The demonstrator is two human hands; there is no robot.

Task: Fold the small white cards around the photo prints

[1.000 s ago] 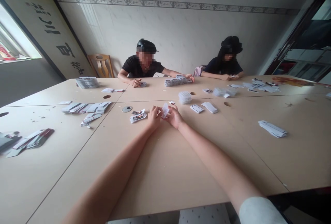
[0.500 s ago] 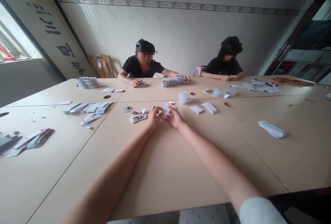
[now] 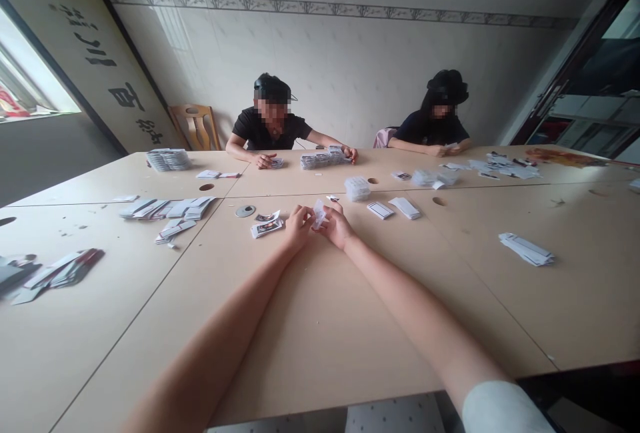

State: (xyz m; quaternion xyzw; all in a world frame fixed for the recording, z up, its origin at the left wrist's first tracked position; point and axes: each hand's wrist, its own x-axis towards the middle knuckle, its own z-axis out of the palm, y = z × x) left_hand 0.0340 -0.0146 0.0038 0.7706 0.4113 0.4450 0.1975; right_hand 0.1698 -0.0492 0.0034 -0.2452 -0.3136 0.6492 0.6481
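One clear sleeve [image 3: 319, 215], perhaps plastic, pinched between two hands, left hand [image 3: 299, 225] and right hand [image 3: 338, 226], fingertips closed on it above the table [image 3: 380, 313], one photo-card stack [image 3: 267, 227] just beside the left, two white card stacks [image 3: 393, 209] beyond the right, two people across.

Our left hand [image 3: 299, 223] and right hand [image 3: 339, 227] pinch a translucent piece [image 3: 319, 214] over the tabletop [image 3: 320, 339]; two people [image 3: 273, 127] sit at its far edge, a pale stack [image 3: 169, 160] near the far-left corner.
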